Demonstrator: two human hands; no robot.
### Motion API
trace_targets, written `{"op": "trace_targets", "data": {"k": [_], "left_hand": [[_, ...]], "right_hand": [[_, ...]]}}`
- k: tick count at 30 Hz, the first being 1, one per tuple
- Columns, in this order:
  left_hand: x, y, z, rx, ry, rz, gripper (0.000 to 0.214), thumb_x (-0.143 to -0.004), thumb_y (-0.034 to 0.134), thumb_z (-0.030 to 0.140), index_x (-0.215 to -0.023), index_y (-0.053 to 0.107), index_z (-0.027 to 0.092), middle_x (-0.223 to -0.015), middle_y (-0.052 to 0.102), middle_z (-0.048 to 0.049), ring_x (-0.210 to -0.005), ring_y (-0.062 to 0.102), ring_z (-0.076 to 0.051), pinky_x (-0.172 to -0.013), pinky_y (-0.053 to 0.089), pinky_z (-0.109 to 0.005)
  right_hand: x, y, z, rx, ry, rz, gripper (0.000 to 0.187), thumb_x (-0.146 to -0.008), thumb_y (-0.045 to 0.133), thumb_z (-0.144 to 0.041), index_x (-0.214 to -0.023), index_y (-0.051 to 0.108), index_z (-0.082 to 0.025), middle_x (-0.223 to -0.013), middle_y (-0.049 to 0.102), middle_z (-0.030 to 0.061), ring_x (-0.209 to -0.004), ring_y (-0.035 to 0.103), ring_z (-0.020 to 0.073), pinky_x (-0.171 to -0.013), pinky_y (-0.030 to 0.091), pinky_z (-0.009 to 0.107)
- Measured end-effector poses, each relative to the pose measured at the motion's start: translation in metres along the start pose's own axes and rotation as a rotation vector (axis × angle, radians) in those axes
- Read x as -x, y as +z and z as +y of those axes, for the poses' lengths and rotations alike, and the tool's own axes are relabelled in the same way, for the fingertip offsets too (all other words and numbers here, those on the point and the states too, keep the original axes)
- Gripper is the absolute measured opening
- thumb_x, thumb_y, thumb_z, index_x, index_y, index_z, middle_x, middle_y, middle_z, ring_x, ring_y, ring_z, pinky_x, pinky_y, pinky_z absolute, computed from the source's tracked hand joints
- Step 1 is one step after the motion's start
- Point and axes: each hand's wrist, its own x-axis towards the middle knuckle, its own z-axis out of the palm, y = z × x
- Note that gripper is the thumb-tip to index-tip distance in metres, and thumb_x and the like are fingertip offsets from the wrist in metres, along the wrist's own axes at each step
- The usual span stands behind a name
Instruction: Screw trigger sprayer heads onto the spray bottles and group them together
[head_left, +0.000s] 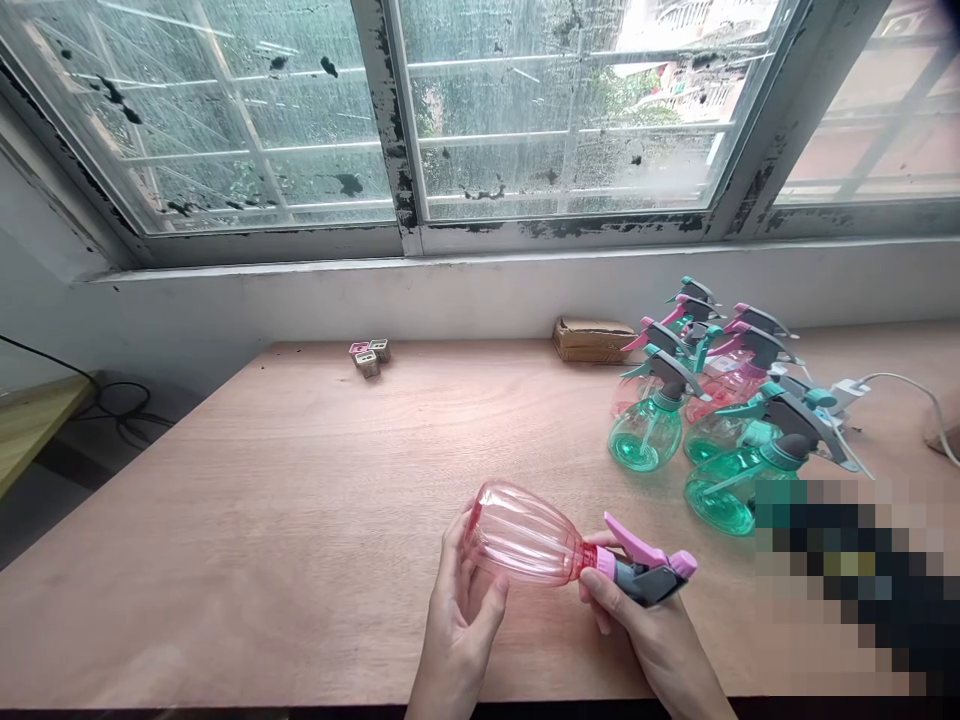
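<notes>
A clear pink spray bottle [525, 532] lies sideways between my two hands, just above the front of the wooden table. Its rounded base points left, and its grey spray head with a pink trigger points right. Around the base curl the fingers of my left hand [461, 610], with the thumb on the near side. My right hand [630, 612] grips the neck, thumb on the pink collar beneath the spray head. Part of the right fingers is hidden behind the neck.
Several green and pink spray bottles [645, 435] stand close together on the right. Behind them are a brown cardboard box [592, 341] and a white plug with a cable [849, 392]. Small square blocks [367, 362] sit at the back left of the table [262, 560]. A pixelated patch covers the lower right.
</notes>
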Motion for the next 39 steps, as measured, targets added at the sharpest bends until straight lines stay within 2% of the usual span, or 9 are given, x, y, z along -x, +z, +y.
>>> {"op": "trace_targets", "data": {"k": [5, 10, 20, 24, 25, 28, 30, 36, 39], "left_hand": [[0.003, 0.002, 0.01, 0.007, -0.005, -0.053, 0.061, -0.096, 0.075, 0.038, -0.153, 0.053, 0.035, -0.163, 0.055, -0.0062, -0.155, 0.044, -0.033, -0.128, 0.034, -0.046], [0.004, 0.0, 0.008, 0.005, -0.009, -0.054, 0.065, -0.094, 0.075, 0.04, -0.155, 0.051, 0.033, -0.166, 0.052, -0.0079, -0.157, 0.041, -0.036, -0.129, 0.032, -0.049], [0.004, 0.001, 0.009, 0.012, -0.018, -0.064, 0.067, -0.096, 0.074, 0.038, -0.157, 0.048, 0.034, -0.168, 0.049, -0.0069, -0.157, 0.04, -0.035, -0.129, 0.031, -0.049], [0.005, 0.002, 0.011, -0.005, -0.019, -0.056, 0.069, -0.094, 0.075, 0.041, -0.157, 0.048, 0.032, -0.167, 0.05, -0.0087, -0.157, 0.039, -0.037, -0.129, 0.032, -0.05], [0.005, 0.002, 0.011, -0.009, -0.025, -0.052, 0.069, -0.094, 0.075, 0.042, -0.157, 0.049, 0.032, -0.166, 0.051, -0.0088, -0.157, 0.04, -0.037, -0.129, 0.032, -0.05], [0.005, 0.004, 0.011, -0.019, -0.046, -0.031, 0.07, -0.093, 0.076, 0.044, -0.156, 0.05, 0.032, -0.164, 0.054, -0.0089, -0.156, 0.043, -0.037, -0.129, 0.032, -0.05], [0.005, 0.004, 0.012, -0.025, -0.054, -0.03, 0.069, -0.094, 0.076, 0.045, -0.157, 0.05, 0.033, -0.164, 0.054, -0.0088, -0.155, 0.043, -0.037, -0.129, 0.031, -0.051], [0.002, 0.004, 0.02, -0.009, -0.066, -0.078, 0.068, -0.095, 0.075, 0.044, -0.157, 0.048, 0.033, -0.164, 0.054, -0.0081, -0.154, 0.044, -0.038, -0.128, 0.033, -0.053], [0.001, 0.004, 0.022, 0.021, -0.054, -0.094, 0.064, -0.096, 0.075, 0.041, -0.154, 0.051, 0.033, -0.162, 0.057, -0.0072, -0.153, 0.047, -0.035, -0.127, 0.035, -0.049]], "right_hand": [[0.0, -0.001, -0.002, 0.032, 0.003, -0.036, 0.059, -0.079, 0.092, -0.05, -0.127, 0.073, -0.022, -0.068, 0.072, 0.0003, -0.052, 0.054, 0.0159, -0.054, 0.045, 0.031], [0.001, -0.001, -0.001, 0.052, 0.019, -0.007, 0.064, -0.077, 0.092, -0.053, -0.13, 0.072, -0.023, -0.068, 0.073, 0.0001, -0.053, 0.054, 0.0181, -0.056, 0.046, 0.034], [0.0, 0.0, -0.006, 0.077, -0.007, -0.072, 0.048, -0.082, 0.089, -0.052, -0.117, 0.077, -0.023, -0.071, 0.071, 0.0001, -0.054, 0.051, 0.0154, -0.058, 0.043, 0.032], [0.0, 0.0, -0.006, 0.075, 0.007, -0.048, 0.058, -0.081, 0.09, -0.052, -0.129, 0.072, -0.024, -0.07, 0.071, -0.0011, -0.055, 0.051, 0.0153, -0.058, 0.044, 0.032], [0.0, 0.0, -0.006, 0.079, 0.008, -0.049, 0.058, -0.081, 0.09, -0.052, -0.128, 0.072, -0.024, -0.07, 0.071, -0.0014, -0.055, 0.051, 0.0151, -0.058, 0.044, 0.032], [-0.001, 0.0, -0.007, 0.096, 0.001, -0.078, 0.04, -0.081, 0.09, -0.052, -0.104, 0.076, -0.022, -0.07, 0.069, -0.0014, -0.055, 0.05, 0.0141, -0.058, 0.043, 0.031], [-0.001, 0.0, -0.009, 0.098, -0.004, -0.086, 0.036, -0.081, 0.09, -0.052, -0.095, 0.076, -0.022, -0.07, 0.069, -0.0011, -0.056, 0.05, 0.0137, -0.057, 0.042, 0.03], [-0.001, 0.0, -0.01, 0.096, -0.011, -0.106, 0.037, -0.082, 0.089, -0.051, -0.103, 0.078, -0.023, -0.068, 0.066, -0.0026, -0.057, 0.049, 0.014, -0.058, 0.042, 0.029], [-0.001, 0.0, -0.01, 0.089, -0.01, -0.109, 0.036, -0.083, 0.089, -0.051, -0.103, 0.078, -0.023, -0.07, 0.068, -0.0019, -0.057, 0.049, 0.0139, -0.058, 0.042, 0.03]]}}
